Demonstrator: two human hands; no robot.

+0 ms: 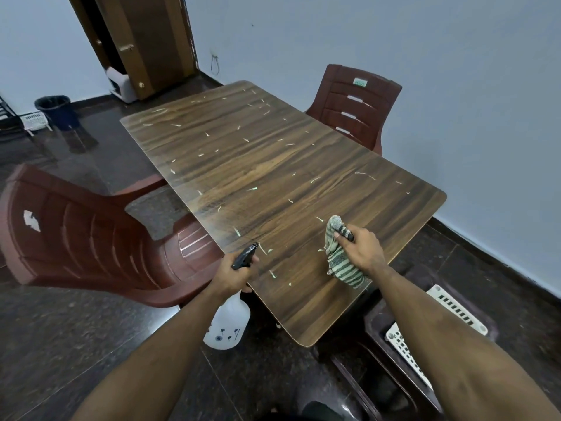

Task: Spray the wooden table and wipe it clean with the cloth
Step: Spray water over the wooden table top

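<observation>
The wooden table (273,165) runs from the near right to the far left, dotted with several small pale scraps. My left hand (233,275) grips the black trigger head of a white spray bottle (227,326) at the table's near left edge, nozzle pointing over the tabletop. The bottle's body hangs below the edge. My right hand (361,247) holds a green-and-white striped cloth (340,256), bunched, just over the near part of the tabletop.
A maroon plastic chair (91,238) stands at the table's left side, another (355,107) at the far right side by the wall. A dark chair with white slotted trays (406,344) lies near right. A bin (56,112) and door (145,41) stand far left.
</observation>
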